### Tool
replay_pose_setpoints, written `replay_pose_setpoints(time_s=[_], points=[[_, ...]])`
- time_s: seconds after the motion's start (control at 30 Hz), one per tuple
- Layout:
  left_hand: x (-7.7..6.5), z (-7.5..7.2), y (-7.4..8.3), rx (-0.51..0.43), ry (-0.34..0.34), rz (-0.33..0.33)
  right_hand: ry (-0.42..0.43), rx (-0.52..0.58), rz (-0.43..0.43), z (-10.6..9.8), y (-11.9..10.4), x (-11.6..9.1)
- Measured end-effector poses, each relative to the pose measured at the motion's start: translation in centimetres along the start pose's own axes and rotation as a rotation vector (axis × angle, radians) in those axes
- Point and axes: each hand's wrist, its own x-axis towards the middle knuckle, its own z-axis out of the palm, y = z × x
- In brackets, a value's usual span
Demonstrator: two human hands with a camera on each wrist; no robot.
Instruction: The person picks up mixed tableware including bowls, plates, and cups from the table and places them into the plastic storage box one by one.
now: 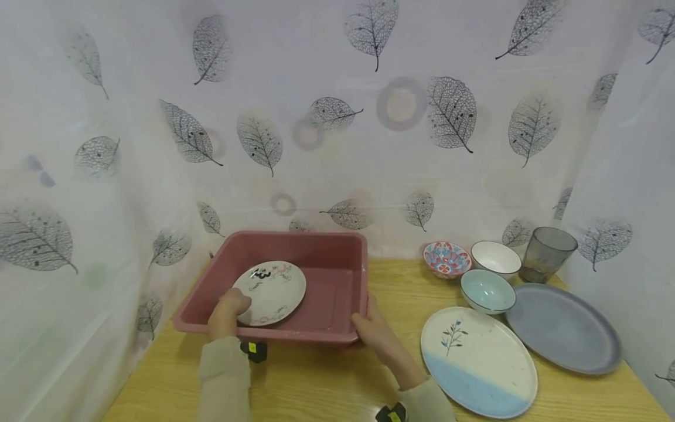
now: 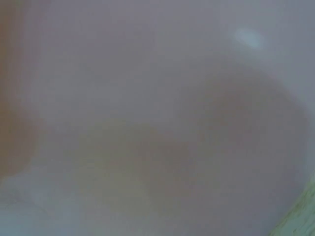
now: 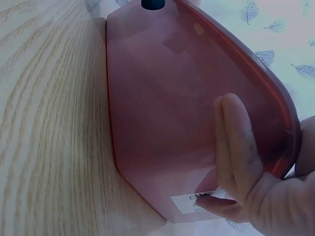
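A reddish-pink plastic basin [image 1: 337, 299] rests on the wooden table with a white, pattern-edged plate [image 1: 276, 293] inside it, toward its left half. My left hand [image 1: 228, 312] reaches over the basin's near rim and pinches the plate's near-left edge, thumb on top; its other fingers are hidden. The left wrist view is a close pinkish blur. At the near right corner, my right hand [image 1: 377, 331] grips the basin. In the right wrist view, the fingers [image 3: 238, 132] of that hand lie along the outer wall, beside a white label [image 3: 184, 202].
To the right are a cream-and-blue plate [image 1: 480, 363], a grey oval plate [image 1: 564, 328], a light blue bowl [image 1: 487, 291], a white bowl [image 1: 495, 258], a red-and-blue patterned bowl [image 1: 447, 259] and a smoky glass [image 1: 547, 255]. Leaf-printed sheeting [image 1: 316, 58] hangs behind and at the sides.
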Motion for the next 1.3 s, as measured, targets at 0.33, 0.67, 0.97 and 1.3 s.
replay_pose_setpoints(time_s=[0.33, 0.67, 0.97, 1.3], points=[[-0.5, 0.2, -0.1, -0.081, 0.099, -0.01, -0.03, 0.004, -0.008, -0.4, -0.1, 0.0], [-1.9, 0.6, 0.1, -0.248, 0.429, 0.031, -0.052, 0.005, -0.03, -0.9, 0.2, 0.2], [-3.0, 1.6, 0.6, -0.446, 0.796, 0.124, -0.063, 0.004, -0.036, -1.4, 0.0, 0.2], [-2.6, 1.5, 1.0, -0.493, 0.906, 0.311, -0.046, 0.009, -0.031, -1.5, 0.0, 0.2]])
